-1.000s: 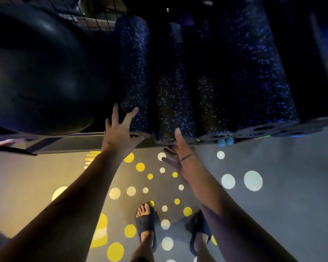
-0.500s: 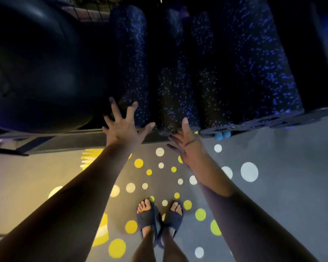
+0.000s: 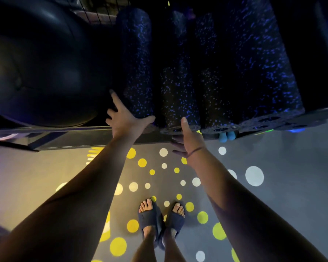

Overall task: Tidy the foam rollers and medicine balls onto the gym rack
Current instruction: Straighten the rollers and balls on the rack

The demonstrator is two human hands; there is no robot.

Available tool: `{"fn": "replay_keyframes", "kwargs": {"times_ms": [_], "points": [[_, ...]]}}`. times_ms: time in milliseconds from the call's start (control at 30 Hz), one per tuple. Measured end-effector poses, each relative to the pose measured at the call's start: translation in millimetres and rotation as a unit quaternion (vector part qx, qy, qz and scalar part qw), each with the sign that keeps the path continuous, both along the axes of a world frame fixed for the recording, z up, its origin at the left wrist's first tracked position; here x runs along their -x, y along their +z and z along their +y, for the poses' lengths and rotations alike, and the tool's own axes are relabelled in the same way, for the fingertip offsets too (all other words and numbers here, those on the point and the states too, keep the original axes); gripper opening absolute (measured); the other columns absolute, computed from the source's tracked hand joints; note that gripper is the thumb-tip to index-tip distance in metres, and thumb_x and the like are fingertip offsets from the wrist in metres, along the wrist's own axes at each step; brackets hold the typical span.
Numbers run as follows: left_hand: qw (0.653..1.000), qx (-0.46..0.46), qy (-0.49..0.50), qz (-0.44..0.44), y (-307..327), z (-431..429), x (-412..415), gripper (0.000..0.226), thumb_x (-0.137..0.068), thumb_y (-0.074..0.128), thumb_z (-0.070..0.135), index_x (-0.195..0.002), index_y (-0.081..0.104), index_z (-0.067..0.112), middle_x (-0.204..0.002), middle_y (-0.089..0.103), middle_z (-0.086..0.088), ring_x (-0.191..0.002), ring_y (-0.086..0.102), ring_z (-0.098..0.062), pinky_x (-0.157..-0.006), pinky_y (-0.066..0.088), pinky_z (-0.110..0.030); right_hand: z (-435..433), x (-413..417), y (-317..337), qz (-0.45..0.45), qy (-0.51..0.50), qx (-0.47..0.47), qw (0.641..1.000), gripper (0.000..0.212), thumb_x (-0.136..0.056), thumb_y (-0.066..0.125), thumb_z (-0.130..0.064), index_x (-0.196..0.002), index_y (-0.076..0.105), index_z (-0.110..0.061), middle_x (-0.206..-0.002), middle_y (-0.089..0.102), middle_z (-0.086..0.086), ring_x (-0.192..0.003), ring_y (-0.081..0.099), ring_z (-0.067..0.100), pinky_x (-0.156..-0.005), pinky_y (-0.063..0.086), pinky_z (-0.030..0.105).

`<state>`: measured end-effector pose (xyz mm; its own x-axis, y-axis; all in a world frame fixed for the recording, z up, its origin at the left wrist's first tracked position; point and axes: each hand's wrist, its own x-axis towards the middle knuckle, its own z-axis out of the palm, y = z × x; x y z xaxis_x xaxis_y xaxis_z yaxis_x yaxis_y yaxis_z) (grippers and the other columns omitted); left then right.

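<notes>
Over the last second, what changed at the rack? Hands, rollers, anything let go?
The left hand slid up from the rack edge onto the leftmost foam roller: fingers along its left side beside the big ball, thumb across its near end. The feet drew together. The right hand stayed open by the second roller; rollers and ball unmoved.

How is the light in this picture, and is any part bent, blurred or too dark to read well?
Head view: the rack is very dark, so the big ball shows only a faint sheen and the foam rollers mostly blue speckles. Head view: the floor is brighter, with coloured light spots. Head view: the wide lens curves the shelf edge. The left hand and right hand look fairly sharp.
</notes>
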<state>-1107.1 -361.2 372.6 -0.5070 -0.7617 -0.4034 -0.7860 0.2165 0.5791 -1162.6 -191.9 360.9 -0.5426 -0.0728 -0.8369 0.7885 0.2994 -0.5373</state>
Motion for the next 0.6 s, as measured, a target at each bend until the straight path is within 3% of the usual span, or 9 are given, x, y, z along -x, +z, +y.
{"fn": "replay_keyframes", "kwargs": {"times_ms": [100, 233, 367, 467, 600], "points": [[0.993, -0.04, 0.06, 0.092, 19.7, 11.9, -13.6, 0.142, -0.059, 0.088, 0.053, -0.156, -0.015, 0.041, -0.155, 0.031, -0.015, -0.14, 0.034, -0.039, -0.113, 0.036, -0.056, 10.1, 0.3, 6.2, 0.009, 0.008, -0.012, 1.0, 0.049, -0.092, 0.054, -0.065, -0.096, 0.064, -0.018, -0.102, 0.077, 0.006, -0.088, 0.075, 0.019, -0.079, 0.062, 0.045], [0.971, -0.079, 0.117, 0.192, 46.0, 32.8, -35.7, 0.144, -0.054, 0.087, 0.06, -0.158, -0.009, 0.038, -0.157, 0.038, 0.005, -0.144, 0.037, -0.016, -0.119, 0.033, -0.039, 25.5, -6.7, 11.2, -0.011, -0.013, -0.003, 1.0, 0.057, -0.093, 0.049, -0.067, -0.114, 0.063, -0.016, -0.102, 0.077, 0.008, -0.091, 0.075, 0.022, -0.072, 0.062, 0.04], [0.957, -0.103, 0.111, 0.248, 74.0, 55.5, -32.1, 0.125, -0.064, 0.088, 0.055, -0.159, 0.008, 0.039, -0.153, 0.038, 0.02, -0.136, 0.039, 0.0, -0.112, 0.034, -0.025, 44.3, -10.4, 19.2, 0.006, -0.053, 0.022, 0.998, 0.055, -0.103, 0.036, -0.058, -0.115, 0.064, -0.012, -0.101, 0.075, 0.009, -0.088, 0.072, 0.025, -0.065, 0.053, 0.03], [0.956, -0.107, 0.077, 0.264, 86.8, 65.8, -8.7, 0.115, -0.063, 0.085, 0.061, -0.157, 0.022, 0.041, -0.147, 0.042, 0.019, -0.133, 0.043, -0.002, -0.112, 0.037, -0.027, 61.9, -10.7, 23.2, 0.049, -0.094, 0.056, 0.993, 0.057, -0.105, 0.033, -0.053, -0.119, 0.065, -0.008, -0.097, 0.074, 0.01, -0.084, 0.072, 0.022, -0.072, 0.055, 0.034], [0.962, -0.121, 0.02, 0.242, 87.5, 87.1, 32.4, 0.12, -0.056, 0.08, 0.074, -0.156, 0.021, 0.043, -0.147, 0.045, 0.009, -0.131, 0.047, -0.011, -0.113, 0.041, -0.036, 82.9, -4.3, 32.8, 0.091, -0.108, 0.076, 0.987, 0.055, -0.106, 0.033, -0.051, -0.116, 0.067, -0.009, -0.102, 0.077, 0.01, -0.087, 0.074, 0.02, -0.088, 0.055, 0.039]]}}
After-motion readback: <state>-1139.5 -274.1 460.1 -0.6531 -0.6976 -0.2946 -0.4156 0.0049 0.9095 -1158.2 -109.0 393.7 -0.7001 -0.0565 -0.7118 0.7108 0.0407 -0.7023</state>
